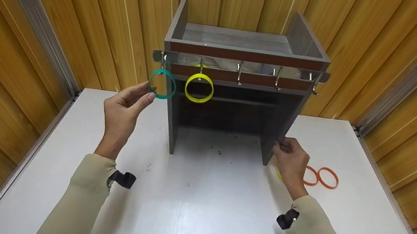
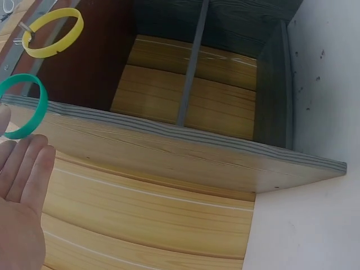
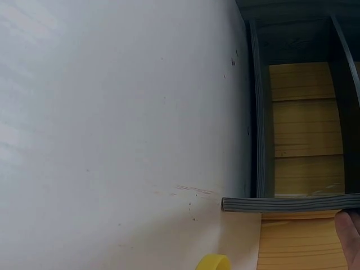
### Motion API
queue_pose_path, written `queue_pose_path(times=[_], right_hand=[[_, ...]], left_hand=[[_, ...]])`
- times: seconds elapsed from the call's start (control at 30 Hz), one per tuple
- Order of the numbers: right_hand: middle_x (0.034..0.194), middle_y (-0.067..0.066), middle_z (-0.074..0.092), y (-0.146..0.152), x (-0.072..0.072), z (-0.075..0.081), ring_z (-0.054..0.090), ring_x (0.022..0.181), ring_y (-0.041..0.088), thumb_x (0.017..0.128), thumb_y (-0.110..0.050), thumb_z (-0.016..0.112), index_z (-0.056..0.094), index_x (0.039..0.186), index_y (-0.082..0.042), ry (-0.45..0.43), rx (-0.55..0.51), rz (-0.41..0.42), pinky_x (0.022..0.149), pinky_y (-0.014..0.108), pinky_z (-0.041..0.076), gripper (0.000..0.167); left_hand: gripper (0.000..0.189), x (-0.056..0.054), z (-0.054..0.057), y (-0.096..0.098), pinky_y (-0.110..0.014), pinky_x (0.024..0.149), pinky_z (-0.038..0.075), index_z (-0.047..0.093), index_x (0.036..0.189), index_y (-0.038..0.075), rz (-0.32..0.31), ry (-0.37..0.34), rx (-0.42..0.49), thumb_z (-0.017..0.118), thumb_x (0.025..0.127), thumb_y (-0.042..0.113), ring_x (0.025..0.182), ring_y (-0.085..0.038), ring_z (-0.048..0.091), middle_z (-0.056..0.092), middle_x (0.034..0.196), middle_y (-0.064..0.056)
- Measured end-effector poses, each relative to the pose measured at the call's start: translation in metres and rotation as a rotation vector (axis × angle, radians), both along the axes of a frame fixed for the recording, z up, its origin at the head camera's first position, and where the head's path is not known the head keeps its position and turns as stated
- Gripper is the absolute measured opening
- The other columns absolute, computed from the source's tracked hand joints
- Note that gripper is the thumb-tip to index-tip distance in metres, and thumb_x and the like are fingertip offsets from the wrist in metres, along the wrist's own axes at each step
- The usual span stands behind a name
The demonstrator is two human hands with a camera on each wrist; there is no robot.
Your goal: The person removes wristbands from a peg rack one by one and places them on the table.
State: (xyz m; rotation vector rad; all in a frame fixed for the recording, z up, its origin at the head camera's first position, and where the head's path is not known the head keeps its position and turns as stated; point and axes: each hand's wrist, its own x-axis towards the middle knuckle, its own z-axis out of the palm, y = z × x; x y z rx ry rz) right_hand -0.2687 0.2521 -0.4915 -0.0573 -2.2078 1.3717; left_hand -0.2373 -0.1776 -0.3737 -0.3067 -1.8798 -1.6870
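**Teal ring at the leftmost hook!**

And here's the left hand (image 1: 121, 111), up high, thumb and fingers pinching the teal ring (image 2: 43, 107) right at the leftmost hook (image 1: 163, 59) — whether it's looped on, I can't tell! One hook along, a yellow ring (image 1: 197, 100) hangs from the metal rail (image 1: 220, 63) across the front of the grey shelf unit (image 1: 236, 37).

Down on the other side, the right hand (image 1: 291, 159) has its fingers bent, touching the unit's right side panel — how firmly it grips, I can't tell. Beside that wrist, two orange rings (image 1: 328, 187) lie on the white surface (image 1: 189, 196), with a second yellow ring (image 3: 214, 262) partly hidden nearby.
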Motion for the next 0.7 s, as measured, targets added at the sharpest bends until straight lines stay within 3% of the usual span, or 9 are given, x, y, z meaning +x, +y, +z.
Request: queue_pose_path(times=[0.4, 0.7], right_hand=[[0.098, 0.014, 0.077, 0.002, 0.001, -0.001, 0.073, 0.088, 0.017, 0.090, -0.002, 0.076, 0.075, 0.103, 0.001, -0.018, 0.017, -0.016, 0.069, 0.009, 0.054, 0.013], [0.100, 0.015, 0.077, 0.003, 0.001, 0.001, 0.075, 0.093, 0.026, 0.091, -0.001, 0.075, 0.074, 0.104, 0.003, 0.001, 0.015, 0.003, 0.069, 0.009, 0.054, 0.014]], left_hand=[[0.026, 0.002, 0.015, -0.002, -0.030, 0.092, 0.062, 0.077, 0.120, -0.003, -0.023, 0.031, 0.035, 0.080, 0.095, 0.002, 0.099, -0.020, 0.077, 0.079, 0.110, -0.013], [0.023, 0.003, 0.035, -0.004, -0.030, 0.088, 0.063, 0.078, 0.116, -0.003, -0.019, 0.080, 0.019, 0.081, 0.094, 0.002, 0.093, -0.020, 0.077, 0.079, 0.105, -0.012]])
